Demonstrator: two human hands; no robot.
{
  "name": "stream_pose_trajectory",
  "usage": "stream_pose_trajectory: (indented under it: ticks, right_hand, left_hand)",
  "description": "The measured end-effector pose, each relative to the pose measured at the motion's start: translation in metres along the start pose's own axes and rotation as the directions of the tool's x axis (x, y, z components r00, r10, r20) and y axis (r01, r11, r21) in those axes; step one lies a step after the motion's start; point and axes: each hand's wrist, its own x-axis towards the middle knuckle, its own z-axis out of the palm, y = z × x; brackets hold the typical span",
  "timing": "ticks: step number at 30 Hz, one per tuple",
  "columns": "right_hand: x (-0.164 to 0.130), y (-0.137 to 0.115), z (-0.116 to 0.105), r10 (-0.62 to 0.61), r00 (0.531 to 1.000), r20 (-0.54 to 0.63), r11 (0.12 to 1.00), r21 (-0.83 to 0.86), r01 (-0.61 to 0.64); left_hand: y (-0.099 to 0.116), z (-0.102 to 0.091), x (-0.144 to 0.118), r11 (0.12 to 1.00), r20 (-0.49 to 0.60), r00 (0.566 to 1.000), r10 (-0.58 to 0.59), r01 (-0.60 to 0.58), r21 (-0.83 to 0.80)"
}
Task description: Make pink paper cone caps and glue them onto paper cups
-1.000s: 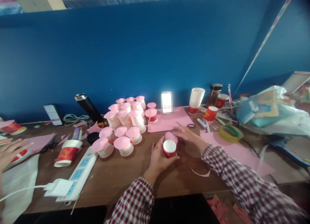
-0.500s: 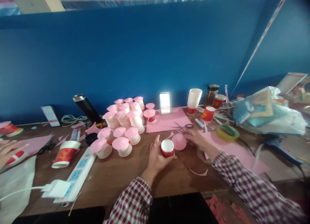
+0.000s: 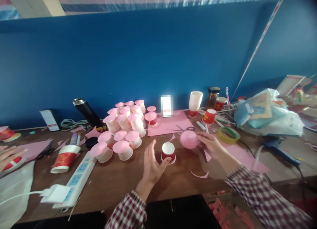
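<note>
Reaching in at the far left edge, another person's hand [image 3: 8,156] is over a red-and-white object, with black-handled scissors [image 3: 45,149] nearby. Next come a red paper cup [image 3: 64,159] with white rims and a white power strip [image 3: 79,174] with a white charger [image 3: 55,193] plugged in; behind them a black flask [image 3: 86,112] leans to one side. A close group of pink-topped cups [image 3: 123,146] fills the table [image 3: 111,179] left of centre.

To the right of these is the left hand [image 3: 152,168], its fingers spread and its thumb overlapping the side of a small red cup [image 3: 168,151] with a white top. The cup stands on the table between the two hands; whether the thumb presses on it I cannot tell. Beyond it lies a pink sheet [image 3: 168,125], with open scissors [image 3: 184,128] at its front edge.

Just right of the cup, a pink disc [image 3: 188,139] is pinched at its right edge by the fingers of the right hand [image 3: 210,145]. A curved pink offcut [image 3: 200,175] lies nearer the front. Behind stand tall stacked cups [image 3: 195,102], followed rightward by a yellow-green tape roll [image 3: 229,135], a blue glue gun [image 3: 282,151] and a plastic bag [image 3: 284,115].
</note>
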Motion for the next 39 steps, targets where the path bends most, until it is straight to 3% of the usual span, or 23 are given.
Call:
stream_pose_trajectory:
  ticks: [2,4,6,9,11,15,25,30,39]
  right_hand:
    - [-0.012,-0.003,0.0,0.008,1.0,-0.018,0.989,0.147,-0.006]
    - [-0.027,-0.005,0.005,0.038,0.999,0.0,0.967,0.254,-0.037]
    - [-0.045,-0.005,0.014,0.059,0.997,0.048,0.953,0.296,-0.07]
    - [-0.07,-0.002,0.032,0.114,0.984,0.136,0.955,0.258,-0.146]
    - [-0.083,0.001,0.042,0.143,0.967,0.209,0.96,0.207,-0.187]
    - [-0.092,0.007,0.051,0.132,0.952,0.277,0.973,0.145,-0.178]
    - [-0.098,0.018,0.057,0.149,0.965,0.215,0.984,0.069,-0.167]
    - [-0.095,0.017,0.061,0.085,0.979,0.187,0.996,-0.003,-0.086]
    - [-0.071,0.004,0.071,-0.016,0.979,0.202,0.997,-0.065,0.03]
  left_hand:
    - [0.008,-0.009,-0.012,0.998,-0.109,0.993,-0.034,0.028,-0.053]
    - [0.018,-0.017,-0.026,0.984,-0.116,0.988,-0.1,0.081,-0.159]
    - [0.03,-0.023,-0.038,0.921,0.029,0.976,-0.214,0.212,-0.327]
    - [0.045,-0.029,-0.048,0.728,0.303,0.894,-0.331,0.446,-0.52]
    - [0.05,-0.033,-0.05,0.612,0.401,0.847,-0.35,0.531,-0.586]
    - [0.052,-0.037,-0.052,0.499,0.471,0.79,-0.393,0.613,-0.612]
    - [0.047,-0.025,-0.061,0.4,0.494,0.7,-0.516,0.707,-0.583]
    - [0.045,-0.022,-0.055,0.454,0.456,0.714,-0.53,0.694,-0.558]
    - [0.036,-0.013,-0.009,0.672,0.273,0.843,-0.464,0.536,-0.51]
